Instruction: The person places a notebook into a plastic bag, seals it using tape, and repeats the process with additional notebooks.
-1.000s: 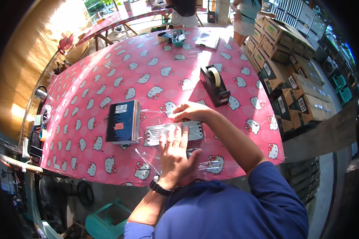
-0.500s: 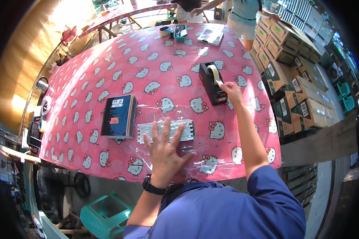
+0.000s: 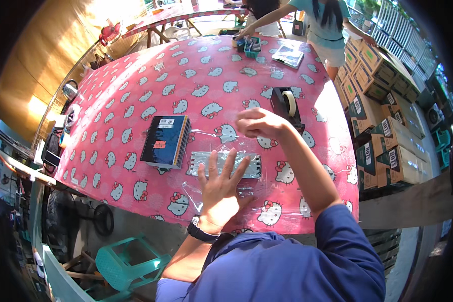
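My left hand (image 3: 219,197) lies flat with its fingers spread, pressing on a flat silvery bundle (image 3: 253,166) in clear plastic wrap. Dark notches show along the bundle's short end. My right hand (image 3: 259,123) is raised over the table beyond the bundle, its fingers curled together. Whatever those fingers hold, if anything, is hidden. A black tape dispenser (image 3: 278,104) with a roll of pale tape (image 3: 291,103) stands just past my right hand. To the left of the bundle sits a stack of spiral notebooks (image 3: 164,142) with a dark blue cover.
A pink tablecloth (image 3: 110,171) with white cat faces covers the table. At its far end are a green basket (image 3: 252,47) and a plastic-wrapped packet (image 3: 288,55); another person (image 3: 327,30) reaches toward the basket. Cardboard boxes (image 3: 382,131) are stacked right; a green stool (image 3: 128,264) stands below left.
My right hand has left the tape dispenser and moved left and nearer, toward the bundle. My left hand stays on the bundle. The other person's hand has reached the basket area.
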Tool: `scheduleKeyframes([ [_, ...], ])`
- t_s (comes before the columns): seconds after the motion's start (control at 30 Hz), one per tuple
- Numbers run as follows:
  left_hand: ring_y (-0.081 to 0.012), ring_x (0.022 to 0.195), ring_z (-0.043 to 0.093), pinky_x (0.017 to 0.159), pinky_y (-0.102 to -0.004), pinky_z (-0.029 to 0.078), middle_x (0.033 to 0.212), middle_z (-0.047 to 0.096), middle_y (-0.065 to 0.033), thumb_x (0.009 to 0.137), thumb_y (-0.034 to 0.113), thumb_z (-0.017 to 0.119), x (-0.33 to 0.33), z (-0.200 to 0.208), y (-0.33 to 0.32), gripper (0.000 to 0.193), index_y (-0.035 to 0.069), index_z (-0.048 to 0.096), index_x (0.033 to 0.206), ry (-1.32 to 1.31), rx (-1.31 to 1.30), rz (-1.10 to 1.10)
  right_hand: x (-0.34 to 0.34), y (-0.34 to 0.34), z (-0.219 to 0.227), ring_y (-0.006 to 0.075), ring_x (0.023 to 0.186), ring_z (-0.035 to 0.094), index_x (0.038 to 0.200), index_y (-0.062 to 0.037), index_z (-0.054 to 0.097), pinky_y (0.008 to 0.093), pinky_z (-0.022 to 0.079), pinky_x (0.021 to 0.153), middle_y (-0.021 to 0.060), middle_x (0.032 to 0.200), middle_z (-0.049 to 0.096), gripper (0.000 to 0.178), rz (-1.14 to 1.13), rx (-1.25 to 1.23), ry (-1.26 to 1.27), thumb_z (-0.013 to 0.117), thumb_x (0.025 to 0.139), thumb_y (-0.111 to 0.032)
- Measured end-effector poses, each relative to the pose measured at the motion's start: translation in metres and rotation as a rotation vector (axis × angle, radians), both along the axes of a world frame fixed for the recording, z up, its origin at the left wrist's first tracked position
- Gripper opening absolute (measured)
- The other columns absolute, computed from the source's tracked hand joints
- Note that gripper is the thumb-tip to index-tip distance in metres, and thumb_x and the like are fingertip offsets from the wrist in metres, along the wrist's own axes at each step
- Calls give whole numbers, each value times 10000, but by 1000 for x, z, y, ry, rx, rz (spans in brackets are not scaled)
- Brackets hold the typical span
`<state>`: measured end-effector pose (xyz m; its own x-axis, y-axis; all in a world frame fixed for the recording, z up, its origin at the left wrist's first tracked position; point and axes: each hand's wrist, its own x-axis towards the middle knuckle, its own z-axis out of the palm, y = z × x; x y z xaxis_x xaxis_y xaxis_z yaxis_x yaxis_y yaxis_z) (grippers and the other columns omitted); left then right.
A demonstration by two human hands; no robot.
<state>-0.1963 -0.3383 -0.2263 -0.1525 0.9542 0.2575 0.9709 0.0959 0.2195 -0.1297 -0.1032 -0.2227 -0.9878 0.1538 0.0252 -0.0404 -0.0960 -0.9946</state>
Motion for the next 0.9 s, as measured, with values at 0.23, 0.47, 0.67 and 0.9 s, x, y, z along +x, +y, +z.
scheduleKeyframes([
  [0.23,-328,1298,244,1002,-542,229,1454,290,-36,520,439,815,-4,-2,-3,703,178,635,1147,39,-35,-2,-53,1,-59,136,597,539,776,-87,654,306,412,540,-10,677,602,395,431,236,-703,541,887,-448],
  [0.47,-274,1046,522,936,-441,250,1230,510,-94,453,295,862,-53,7,38,995,136,406,1322,-103,-81,-185,31,-26,-111,169,576,573,747,-22,613,337,431,515,83,634,607,347,-587,659,-392,660,804,-361],
  [0.67,-249,915,555,879,-399,342,972,595,-69,467,257,882,-76,9,44,983,97,374,1294,-539,326,-120,117,-122,-107,119,688,609,999,-48,640,252,487,617,36,813,648,374,-262,26,-504,577,877,-396],
  [0.9,-249,1150,497,1017,-347,388,1241,492,-135,592,149,861,-108,-52,18,961,18,312,1370,-1735,246,-466,62,-90,-105,140,964,559,1201,-24,488,283,460,832,36,1067,577,500,-859,-590,474,685,777,-201],
])
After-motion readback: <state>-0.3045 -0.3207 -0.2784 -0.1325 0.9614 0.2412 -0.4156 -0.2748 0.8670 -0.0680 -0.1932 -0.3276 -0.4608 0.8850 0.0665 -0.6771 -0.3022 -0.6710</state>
